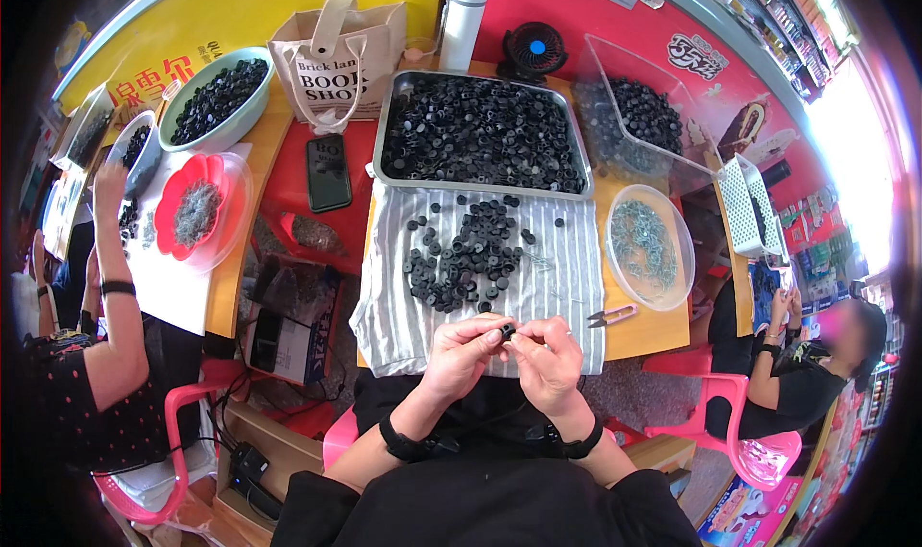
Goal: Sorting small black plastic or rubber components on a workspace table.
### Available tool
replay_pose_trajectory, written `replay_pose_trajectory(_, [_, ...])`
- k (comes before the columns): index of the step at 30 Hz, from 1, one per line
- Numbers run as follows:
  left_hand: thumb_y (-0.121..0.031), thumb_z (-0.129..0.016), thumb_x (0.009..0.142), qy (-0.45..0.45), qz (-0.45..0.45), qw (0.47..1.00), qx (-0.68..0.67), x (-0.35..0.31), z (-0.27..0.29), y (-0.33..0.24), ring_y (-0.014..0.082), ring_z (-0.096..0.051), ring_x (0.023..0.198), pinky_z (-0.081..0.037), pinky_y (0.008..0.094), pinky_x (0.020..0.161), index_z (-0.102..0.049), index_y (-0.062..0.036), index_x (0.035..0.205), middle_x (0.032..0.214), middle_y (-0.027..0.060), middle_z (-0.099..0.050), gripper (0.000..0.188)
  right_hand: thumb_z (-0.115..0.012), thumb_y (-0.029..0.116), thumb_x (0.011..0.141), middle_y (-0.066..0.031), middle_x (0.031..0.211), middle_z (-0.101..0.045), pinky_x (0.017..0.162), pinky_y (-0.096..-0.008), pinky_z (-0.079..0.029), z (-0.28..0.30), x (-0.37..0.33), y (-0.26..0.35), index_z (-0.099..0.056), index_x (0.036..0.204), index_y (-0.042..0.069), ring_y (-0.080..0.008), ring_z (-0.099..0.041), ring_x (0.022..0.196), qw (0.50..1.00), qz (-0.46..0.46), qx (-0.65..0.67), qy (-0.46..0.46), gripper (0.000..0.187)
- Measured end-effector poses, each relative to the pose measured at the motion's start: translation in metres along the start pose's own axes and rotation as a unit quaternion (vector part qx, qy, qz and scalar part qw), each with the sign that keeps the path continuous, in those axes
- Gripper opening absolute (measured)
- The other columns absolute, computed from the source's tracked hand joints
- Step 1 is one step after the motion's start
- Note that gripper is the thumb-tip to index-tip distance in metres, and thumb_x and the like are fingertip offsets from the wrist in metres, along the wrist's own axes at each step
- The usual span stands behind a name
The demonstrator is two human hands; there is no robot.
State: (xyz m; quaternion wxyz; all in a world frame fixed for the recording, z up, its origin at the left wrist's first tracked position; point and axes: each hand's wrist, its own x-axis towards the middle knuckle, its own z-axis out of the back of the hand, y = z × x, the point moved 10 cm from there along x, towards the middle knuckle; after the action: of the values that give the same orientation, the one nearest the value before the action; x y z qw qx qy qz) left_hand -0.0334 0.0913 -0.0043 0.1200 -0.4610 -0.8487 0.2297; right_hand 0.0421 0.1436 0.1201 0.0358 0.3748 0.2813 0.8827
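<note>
Close to the front edge of the table, my two hands meet over a striped cloth (pixel 379 321). My left hand (pixel 457 359) pinches a small black plastic piece (pixel 507 332) between thumb and fingers. The fingertips of my right hand (pixel 549 363) are pressed together against the right side of that piece; what they hold is too small to make out. Beyond my hands lies a loose pile of small round black plastic parts (pixel 466 264). A few thin wire-like bits (pixel 540 261) are scattered to its right. Thread snips (pixel 613 316) rest at the cloth's right edge.
A metal tray (pixel 480 188) of black parts stands behind the pile. At right are a round tub (pixel 688 259) of thin metal pieces and a clear bin (pixel 615 52). Behind stand a bag (pixel 288 43), white bottle (pixel 465 24) and fan (pixel 534 49). People work at both sides.
</note>
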Motion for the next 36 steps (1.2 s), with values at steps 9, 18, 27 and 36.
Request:
replay_pose_trajectory(9, [0.001,-0.060,0.091,0.015,-0.022,0.999,-0.021,0.001,-0.001,-0.005,0.0172,-0.062,0.083,-0.051,0.0282,0.068,-0.068,0.0050,0.102,0.101,0.0134,-0.065,0.014,-0.074,-0.009,0.067,-0.0086,0.082,-0.061,0.055,-0.0284,-0.044,0.000,0.001,0.002,-0.066,0.089,0.003,-0.0199,-0.054,0.068,1.000,0.001,0.000,0.008,0.026])
replay_pose_trajectory(18, [0.002,-0.060,0.090,0.037,-0.043,0.998,-0.011,0.002,-0.006,-0.010,0.0168,-0.061,0.084,-0.050,0.0277,0.069,-0.068,0.0038,0.101,0.100,0.0130,-0.063,0.014,-0.078,-0.001,0.073,-0.0102,0.082,-0.060,0.060,-0.0268,-0.049,-0.004,-0.006,-0.019,-0.064,0.088,0.001,-0.0190,-0.059,0.072,0.991,-0.070,0.111,0.010,0.020])
replay_pose_trajectory(27, [-0.002,-0.063,0.089,0.048,-0.029,0.998,-0.009,0.001,-0.007,-0.009,0.0173,-0.060,0.079,-0.051,0.0272,0.068,-0.068,0.0045,0.101,0.099,0.0140,-0.063,0.015,-0.079,0.008,0.076,-0.0119,0.092,-0.062,0.061,-0.0243,-0.050,-0.013,-0.011,-0.041,-0.064,0.093,-0.001,-0.0156,-0.061,0.074,0.968,-0.145,0.201,0.042,0.024])
replay_pose_trajectory(36, [-0.004,-0.063,0.089,0.040,0.002,0.999,-0.028,-0.001,-0.007,-0.006,0.0167,-0.061,0.078,-0.052,0.0257,0.066,-0.068,0.0043,0.099,0.098,0.0139,-0.063,0.014,-0.076,0.006,0.079,-0.0127,0.090,-0.062,0.062,-0.0257,-0.050,-0.018,-0.006,-0.037,-0.065,0.090,-0.004,-0.0169,-0.061,0.074,0.972,-0.089,0.209,0.061,0.019])
